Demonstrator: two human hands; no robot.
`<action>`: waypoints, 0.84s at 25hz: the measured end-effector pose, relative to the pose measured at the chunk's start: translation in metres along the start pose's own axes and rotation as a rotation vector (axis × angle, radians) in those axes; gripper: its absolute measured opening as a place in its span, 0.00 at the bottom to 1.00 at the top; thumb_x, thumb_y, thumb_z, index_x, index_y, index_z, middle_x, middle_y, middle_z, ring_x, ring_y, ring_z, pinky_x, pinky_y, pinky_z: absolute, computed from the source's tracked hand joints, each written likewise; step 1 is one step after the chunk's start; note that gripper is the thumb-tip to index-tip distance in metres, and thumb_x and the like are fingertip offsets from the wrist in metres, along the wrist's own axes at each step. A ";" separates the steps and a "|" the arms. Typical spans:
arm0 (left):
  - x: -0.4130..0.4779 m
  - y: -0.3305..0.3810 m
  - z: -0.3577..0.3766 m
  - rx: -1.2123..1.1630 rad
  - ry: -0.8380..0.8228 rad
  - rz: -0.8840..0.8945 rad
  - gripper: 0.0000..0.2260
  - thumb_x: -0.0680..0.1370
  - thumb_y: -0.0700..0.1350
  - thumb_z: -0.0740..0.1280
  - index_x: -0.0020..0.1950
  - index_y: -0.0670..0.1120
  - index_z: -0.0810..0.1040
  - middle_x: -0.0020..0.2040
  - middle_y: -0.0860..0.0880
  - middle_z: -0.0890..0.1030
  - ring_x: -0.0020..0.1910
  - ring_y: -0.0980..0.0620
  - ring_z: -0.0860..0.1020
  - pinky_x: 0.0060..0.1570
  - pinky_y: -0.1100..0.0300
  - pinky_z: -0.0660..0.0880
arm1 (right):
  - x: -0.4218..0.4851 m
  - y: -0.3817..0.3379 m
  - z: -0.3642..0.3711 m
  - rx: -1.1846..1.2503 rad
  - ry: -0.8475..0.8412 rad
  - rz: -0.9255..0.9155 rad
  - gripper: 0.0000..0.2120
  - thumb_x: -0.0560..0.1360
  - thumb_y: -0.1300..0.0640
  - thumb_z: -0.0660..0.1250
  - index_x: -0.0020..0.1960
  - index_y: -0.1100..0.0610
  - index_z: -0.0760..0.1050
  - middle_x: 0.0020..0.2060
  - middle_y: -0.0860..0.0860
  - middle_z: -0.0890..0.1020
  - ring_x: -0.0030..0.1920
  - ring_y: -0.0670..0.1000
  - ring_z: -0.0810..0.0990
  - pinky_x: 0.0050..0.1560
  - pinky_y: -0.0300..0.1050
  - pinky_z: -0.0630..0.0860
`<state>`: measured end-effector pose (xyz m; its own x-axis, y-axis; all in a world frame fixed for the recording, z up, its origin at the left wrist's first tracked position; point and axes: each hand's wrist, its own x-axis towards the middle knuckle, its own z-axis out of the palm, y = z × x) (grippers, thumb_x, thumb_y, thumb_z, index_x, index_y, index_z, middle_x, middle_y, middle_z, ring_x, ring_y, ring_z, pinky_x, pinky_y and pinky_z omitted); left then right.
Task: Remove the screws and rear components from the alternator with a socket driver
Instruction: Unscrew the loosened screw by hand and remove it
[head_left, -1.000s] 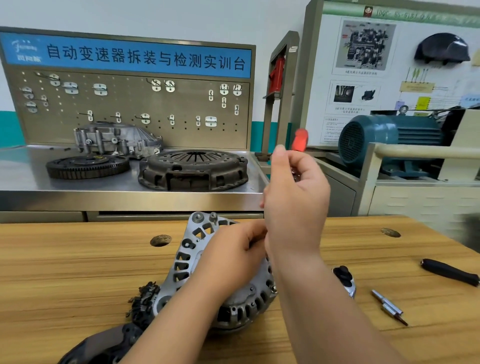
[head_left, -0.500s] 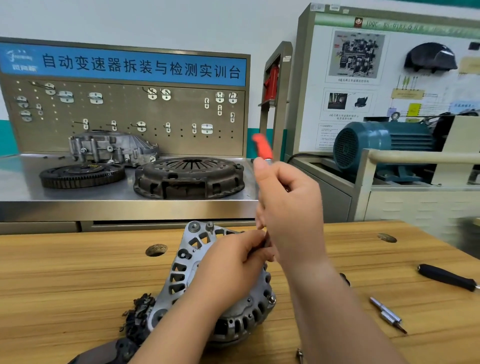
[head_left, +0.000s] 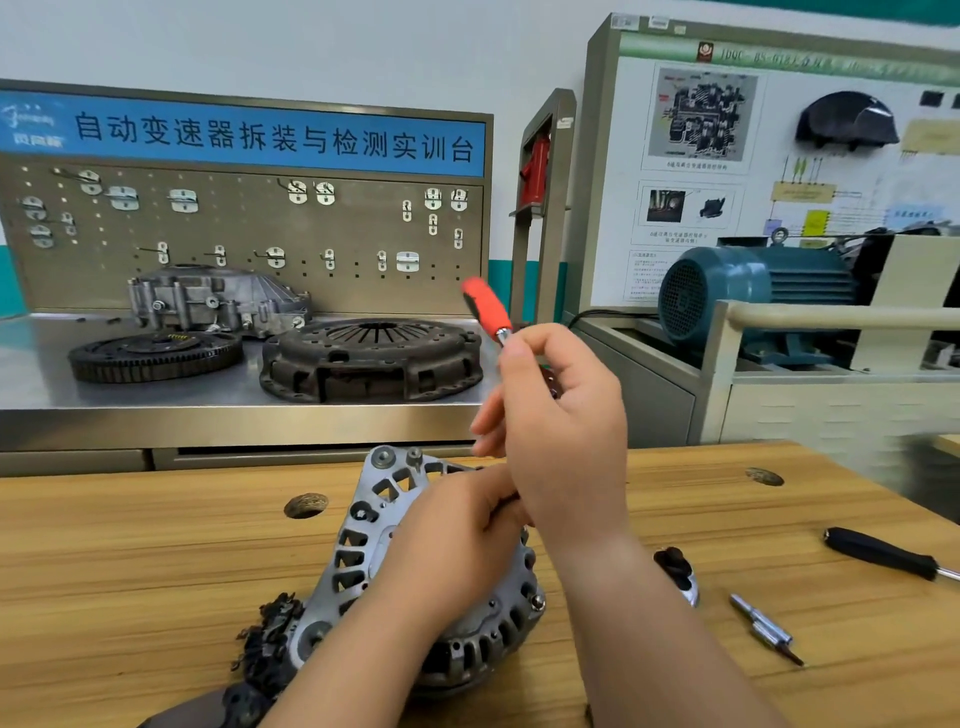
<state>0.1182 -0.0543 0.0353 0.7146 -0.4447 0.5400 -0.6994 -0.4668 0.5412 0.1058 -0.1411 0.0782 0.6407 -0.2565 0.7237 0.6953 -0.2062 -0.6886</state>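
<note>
Head view: the alternator (head_left: 363, 551) lies on the wooden table (head_left: 130, 571), near its front edge. The left hand (head_left: 457, 545) rests on it, fingers curled, grasp unclear. The right hand (head_left: 566, 431) grips the red-handled socket driver (head_left: 488, 312), tilted left above.

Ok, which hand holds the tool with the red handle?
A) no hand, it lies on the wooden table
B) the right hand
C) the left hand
B: the right hand grips the driver just under its red handle, which sticks up above the fingers, while the left hand rests on the alternator.
</note>
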 end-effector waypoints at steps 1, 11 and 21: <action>0.000 -0.003 0.000 -0.016 0.000 0.011 0.26 0.76 0.38 0.62 0.28 0.68 0.71 0.24 0.65 0.72 0.26 0.67 0.70 0.27 0.73 0.63 | 0.004 -0.002 -0.005 0.081 -0.141 0.064 0.13 0.76 0.52 0.60 0.34 0.53 0.70 0.23 0.53 0.75 0.22 0.53 0.73 0.25 0.44 0.72; 0.000 0.003 -0.003 0.028 0.003 -0.019 0.30 0.73 0.33 0.60 0.25 0.70 0.70 0.22 0.68 0.71 0.27 0.69 0.69 0.27 0.74 0.63 | -0.009 -0.002 0.002 -0.221 0.151 -0.114 0.15 0.78 0.52 0.60 0.35 0.57 0.71 0.28 0.53 0.77 0.31 0.50 0.75 0.35 0.46 0.72; -0.001 -0.001 -0.001 -0.048 0.009 0.015 0.24 0.77 0.39 0.63 0.29 0.66 0.73 0.26 0.66 0.75 0.30 0.71 0.72 0.30 0.75 0.67 | 0.007 -0.006 -0.011 -0.191 -0.161 -0.096 0.14 0.75 0.57 0.61 0.32 0.60 0.71 0.27 0.56 0.79 0.27 0.51 0.74 0.31 0.48 0.73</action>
<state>0.1186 -0.0522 0.0351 0.7037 -0.4443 0.5544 -0.7103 -0.4225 0.5630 0.1028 -0.1517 0.0870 0.6291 -0.0771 0.7735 0.6910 -0.4004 -0.6019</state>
